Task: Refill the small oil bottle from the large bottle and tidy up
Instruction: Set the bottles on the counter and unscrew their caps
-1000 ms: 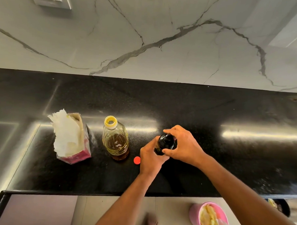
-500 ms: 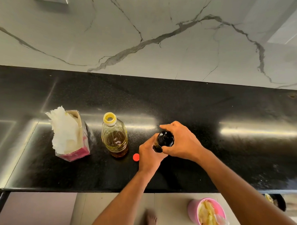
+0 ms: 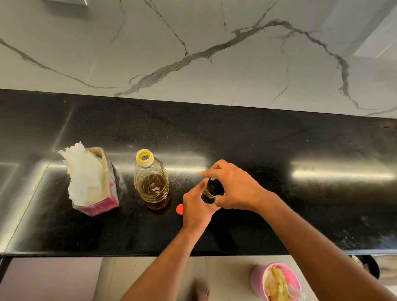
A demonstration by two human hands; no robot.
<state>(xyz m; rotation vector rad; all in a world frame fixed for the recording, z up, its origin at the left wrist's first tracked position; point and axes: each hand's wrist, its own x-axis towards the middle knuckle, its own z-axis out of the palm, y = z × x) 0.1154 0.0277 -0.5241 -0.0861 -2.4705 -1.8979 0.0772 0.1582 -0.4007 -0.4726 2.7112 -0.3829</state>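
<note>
- Dark small oil bottle (image 3: 210, 192) is steadied by the left hand (image 3: 196, 208), closed around its body.
- Its cap is pinched by right hand (image 3: 234, 188) fingers (image 3: 209, 172), seemingly for twisting.
- Large bottle (image 3: 152, 182), uncapped, stands at nine o'clock on the desk (image 3: 283, 153).

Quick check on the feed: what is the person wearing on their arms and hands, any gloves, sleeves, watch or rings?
Nothing shows. The left hand and right hand are bare, without gloves, and I see no rings. Both forearms are uncovered up to the frame edge, with no sleeve, watch or bracelet in view.
</note>
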